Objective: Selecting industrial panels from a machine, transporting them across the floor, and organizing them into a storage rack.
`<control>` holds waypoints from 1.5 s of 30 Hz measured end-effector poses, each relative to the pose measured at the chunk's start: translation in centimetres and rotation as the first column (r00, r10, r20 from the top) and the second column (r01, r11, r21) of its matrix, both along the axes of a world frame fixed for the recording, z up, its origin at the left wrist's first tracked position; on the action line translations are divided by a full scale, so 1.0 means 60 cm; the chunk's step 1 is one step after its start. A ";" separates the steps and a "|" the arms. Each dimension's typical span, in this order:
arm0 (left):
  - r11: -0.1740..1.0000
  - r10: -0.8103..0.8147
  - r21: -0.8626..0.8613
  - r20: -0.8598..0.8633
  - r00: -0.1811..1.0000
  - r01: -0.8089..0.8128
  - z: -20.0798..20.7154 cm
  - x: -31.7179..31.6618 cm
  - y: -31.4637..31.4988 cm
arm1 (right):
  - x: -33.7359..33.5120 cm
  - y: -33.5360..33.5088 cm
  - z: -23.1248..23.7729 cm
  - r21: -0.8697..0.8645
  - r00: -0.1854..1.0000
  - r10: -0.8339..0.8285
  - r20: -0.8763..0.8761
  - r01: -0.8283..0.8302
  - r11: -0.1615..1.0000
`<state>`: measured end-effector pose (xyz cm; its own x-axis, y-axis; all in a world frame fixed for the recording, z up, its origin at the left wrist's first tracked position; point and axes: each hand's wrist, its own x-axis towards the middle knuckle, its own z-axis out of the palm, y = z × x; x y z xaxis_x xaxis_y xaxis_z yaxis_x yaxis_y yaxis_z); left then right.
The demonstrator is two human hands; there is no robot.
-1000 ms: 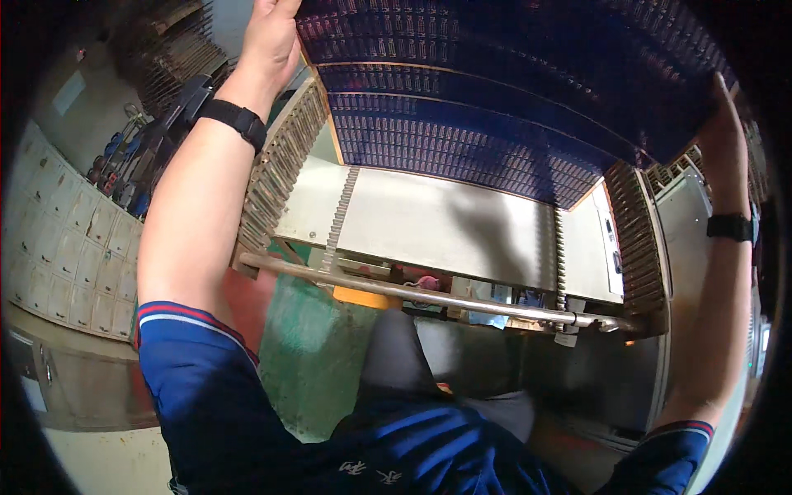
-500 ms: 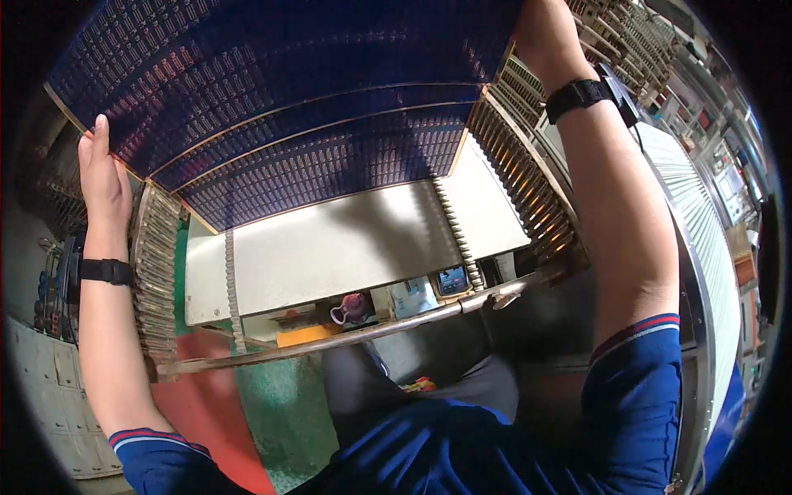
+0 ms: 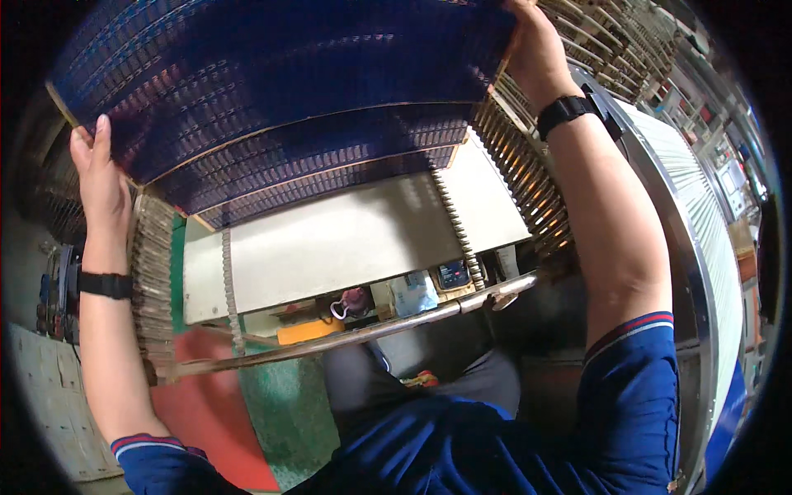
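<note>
A large dark blue panel (image 3: 289, 70), covered with rows of small printed outlines, is held up in front of me by its two side edges. My left hand (image 3: 102, 177) grips its left edge, thumb up along the face. My right hand (image 3: 538, 58) holds the right edge higher up, its fingertips partly hidden. Below it, similar blue panels (image 3: 330, 139) stand behind one another. They sit between the left slotted side (image 3: 153, 272) and right slotted side (image 3: 536, 186) of a metal rack. The panel's lower corners lie close to these slots; whether they are seated I cannot tell.
The rack's front bar (image 3: 371, 328) crosses before my legs. Behind it is a white board (image 3: 330, 247) above a shelf with a phone (image 3: 453, 275), a plastic packet (image 3: 414, 294), a purplish cup (image 3: 355, 303) and an orange item (image 3: 310, 331). Another rack (image 3: 615, 41) stands at far right.
The held panel has come lower and nearer to me, tilting slightly. My right hand has moved down and left with it; my left hand has barely shifted.
</note>
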<state>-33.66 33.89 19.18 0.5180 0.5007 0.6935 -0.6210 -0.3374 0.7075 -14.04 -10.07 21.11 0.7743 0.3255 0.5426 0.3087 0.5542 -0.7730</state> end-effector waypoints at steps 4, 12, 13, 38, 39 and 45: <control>0.983 0.171 0.071 -0.024 0.985 -0.169 -0.009 0.011 0.033 | 0.061 -0.044 -0.014 -0.091 0.961 -0.214 -0.175 0.201 0.975; 0.988 -0.150 0.025 0.001 0.989 0.150 -0.005 -0.005 0.007 | 0.131 -0.113 -0.029 -0.110 0.233 -0.302 0.925 0.921 0.374; 0.994 -0.112 0.005 -0.014 0.994 0.112 -0.006 -0.015 0.017 | 0.104 -0.077 -0.021 -0.181 0.677 -0.459 0.575 0.652 0.736; 0.920 0.335 0.236 -0.064 0.940 -0.312 0.007 -0.017 0.020 | -0.081 0.031 0.032 -0.283 0.193 0.279 0.941 0.900 0.332; 0.884 0.388 0.310 -0.073 0.919 -0.349 0.002 -0.018 0.023 | -0.089 0.006 0.047 -0.326 0.265 0.221 0.939 0.889 0.321; 0.544 0.547 0.697 0.128 0.828 -0.467 0.012 -0.024 -0.040 | -0.020 -0.366 0.016 -0.294 0.350 0.222 0.910 0.923 -0.250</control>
<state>-35.08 31.51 19.88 0.4111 0.1138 0.9045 -0.1358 -0.9735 0.1842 -15.26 -32.01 22.09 0.6593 0.6020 0.4505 0.4940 -0.7985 0.3439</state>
